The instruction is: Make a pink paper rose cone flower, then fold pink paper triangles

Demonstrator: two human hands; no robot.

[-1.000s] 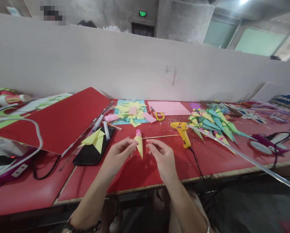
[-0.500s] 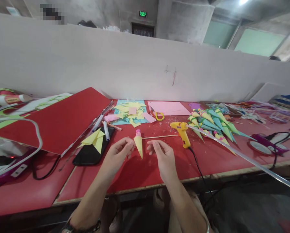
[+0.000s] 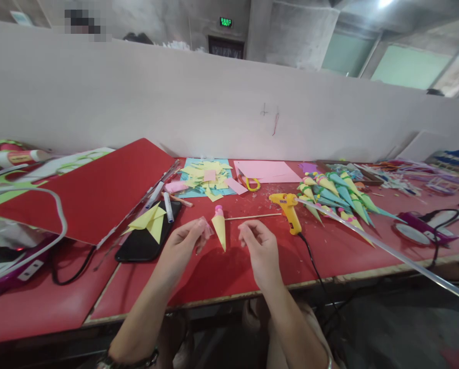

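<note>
My left hand [image 3: 186,241] is closed in a pinch on a small, thin pink piece [image 3: 206,228], translucent like crepe or tissue paper. My right hand [image 3: 259,243] is also pinched, thumb against fingers; a hint of pink shows at its tips, too small to name. Between the hands lies a yellow paper cone [image 3: 219,231] with a pink top [image 3: 219,210], its point toward me. Neither hand touches it. A thin wooden stick [image 3: 254,217] lies behind the right hand, running from the cone toward a yellow glue gun [image 3: 288,207].
Finished-looking paper cones [image 3: 337,192] are piled at the right. Yellow paper scraps [image 3: 204,177], scissors [image 3: 252,183] and pink sheets [image 3: 271,171] lie at the back. Left are a black phone [image 3: 137,249], markers [image 3: 168,207] and a red board [image 3: 98,195]. The glue gun's cord [image 3: 312,261] hangs over the table edge.
My hands have drawn slightly apart, the right one moving a little rightward. The pink piece in my left hand now shows more clearly. The cone has stayed in place.
</note>
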